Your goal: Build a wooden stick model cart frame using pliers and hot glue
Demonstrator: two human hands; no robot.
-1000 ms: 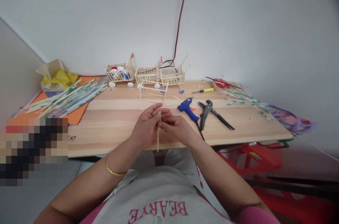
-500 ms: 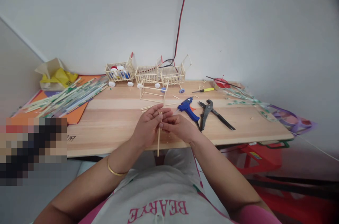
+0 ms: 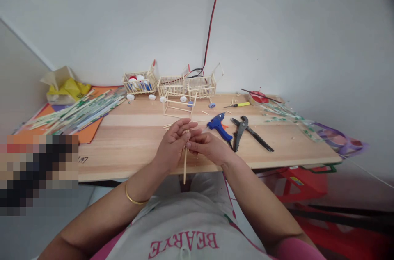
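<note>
Over the front part of the table, my left hand (image 3: 172, 142) and my right hand (image 3: 207, 147) meet, both closed on thin wooden sticks (image 3: 185, 167). One stick points down toward my lap, and short ends show above my fingers; how many pieces there are is partly hidden. Just beyond my hands stands an open box frame (image 3: 179, 106) made of the same sticks. A few loose sticks (image 3: 170, 125) lie by my left fingertips. To the right of my right hand rests a blue hot glue gun (image 3: 219, 126).
Right of the glue gun lies a black cutter (image 3: 243, 131), with a yellow-handled screwdriver (image 3: 240, 104) behind. Small stick carts (image 3: 140, 83) line the wall. Wrapped sticks (image 3: 83, 112) cover an orange board at left. A red stool (image 3: 304, 184) stands under the right edge.
Both hands keep their grip on the sticks, with hardly any movement. The view has shifted very slightly.
</note>
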